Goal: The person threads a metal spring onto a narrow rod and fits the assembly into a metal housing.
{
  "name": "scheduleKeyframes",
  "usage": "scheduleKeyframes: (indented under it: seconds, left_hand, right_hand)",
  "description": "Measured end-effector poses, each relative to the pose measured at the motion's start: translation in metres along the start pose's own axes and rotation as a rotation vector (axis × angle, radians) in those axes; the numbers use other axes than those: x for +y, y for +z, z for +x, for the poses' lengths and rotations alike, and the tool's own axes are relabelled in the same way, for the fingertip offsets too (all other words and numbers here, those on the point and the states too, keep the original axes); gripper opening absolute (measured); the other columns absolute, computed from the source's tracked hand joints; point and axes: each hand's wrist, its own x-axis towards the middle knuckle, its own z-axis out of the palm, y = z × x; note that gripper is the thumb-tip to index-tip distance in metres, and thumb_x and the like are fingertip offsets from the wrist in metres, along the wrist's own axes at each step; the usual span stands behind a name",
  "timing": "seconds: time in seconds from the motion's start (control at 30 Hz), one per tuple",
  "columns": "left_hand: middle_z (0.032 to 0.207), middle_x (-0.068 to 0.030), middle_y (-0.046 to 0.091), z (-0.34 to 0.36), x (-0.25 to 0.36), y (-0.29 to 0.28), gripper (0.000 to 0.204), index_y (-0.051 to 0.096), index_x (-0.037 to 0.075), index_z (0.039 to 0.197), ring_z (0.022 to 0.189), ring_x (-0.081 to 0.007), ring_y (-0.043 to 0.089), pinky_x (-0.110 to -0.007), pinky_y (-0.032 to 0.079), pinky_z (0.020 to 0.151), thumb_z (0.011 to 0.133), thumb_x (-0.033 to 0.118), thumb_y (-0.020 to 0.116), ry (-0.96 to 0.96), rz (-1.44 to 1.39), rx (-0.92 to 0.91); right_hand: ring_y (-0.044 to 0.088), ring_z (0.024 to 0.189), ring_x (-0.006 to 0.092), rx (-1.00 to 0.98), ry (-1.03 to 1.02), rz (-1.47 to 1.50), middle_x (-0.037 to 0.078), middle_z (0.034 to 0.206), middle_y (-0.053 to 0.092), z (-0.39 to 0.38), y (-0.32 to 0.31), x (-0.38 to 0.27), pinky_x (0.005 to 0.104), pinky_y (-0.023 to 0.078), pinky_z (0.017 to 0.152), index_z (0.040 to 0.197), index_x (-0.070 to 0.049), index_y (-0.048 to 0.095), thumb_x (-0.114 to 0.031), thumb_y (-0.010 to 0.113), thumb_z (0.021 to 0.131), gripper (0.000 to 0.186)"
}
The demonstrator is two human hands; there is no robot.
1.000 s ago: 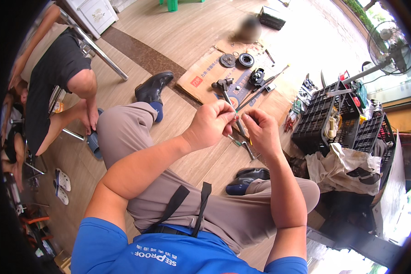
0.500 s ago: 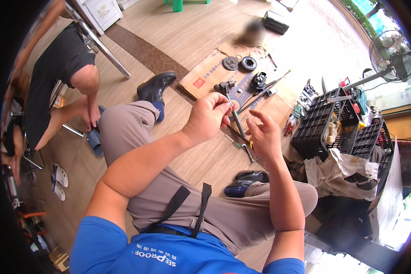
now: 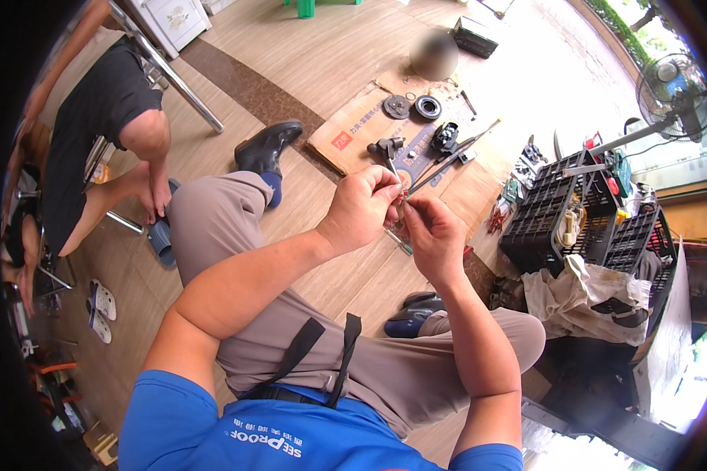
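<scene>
My left hand [image 3: 361, 206] pinches a small part with red on it [image 3: 401, 195] in front of me, and my right hand [image 3: 434, 239] meets it with thumb and forefinger closed on the same piece; its exact shape is too small to tell. Just beyond them on a cardboard sheet [image 3: 479, 196] lies a hammer-like tool [image 3: 385, 147], beside long thin rods [image 3: 463, 153] and a black mechanical assembly [image 3: 445, 137]. Farther back on the cardboard are a flat disc [image 3: 397, 107] and a black ring [image 3: 427, 107]. A green-handled tool [image 3: 401, 245] lies below my hands, partly hidden.
Black plastic crates with tools [image 3: 538, 220] and a draped cloth [image 3: 581, 298] stand at right, below a fan [image 3: 674, 94]. At left a person's bare leg [image 3: 145, 133] is beside metal chair tubing [image 3: 181, 94]. My boot [image 3: 263, 149] and white slippers [image 3: 102, 310] are on the floor.
My right hand opened away from the small part half a second ago and has now moved up and left, closing on it again. My left hand has shifted only slightly, still pinching.
</scene>
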Motion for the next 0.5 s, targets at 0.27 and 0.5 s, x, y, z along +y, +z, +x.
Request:
scheduleKeyframes:
  seconds: [0.27, 0.5]
  left_hand:
    - [0.073, -0.0010, 0.060, -0.002, -0.001, 0.004, 0.009, 0.058, 0.001, 0.090, 0.060, -0.0064, 0.057, -0.022, 0.049, 0.054, 0.096, 0.006, 0.053, 0.057, 0.150, 0.017]
    - [0.071, -0.0042, 0.061, -0.005, -0.008, 0.007, 0.009, 0.058, -0.001, 0.088, 0.059, -0.0080, 0.058, -0.024, 0.048, 0.053, 0.094, 0.003, 0.054, 0.195, 0.342, -0.040]
  right_hand:
    - [0.052, 0.054, 0.0095, -0.002, -0.071, -0.150, 0.006, 0.062, 0.059, -0.002, -0.007, -0.016, 0.0258, 0.043, 0.052, 0.090, -0.002, 0.066, -0.010, 0.066, 0.088, 0.008]
    - [0.057, 0.056, 0.0140, -0.038, -0.101, -0.310, 0.010, 0.064, 0.061, 0.002, -0.020, -0.031, 0.0287, 0.046, 0.055, 0.089, -0.001, 0.066, -0.012, 0.066, 0.088, 0.011]
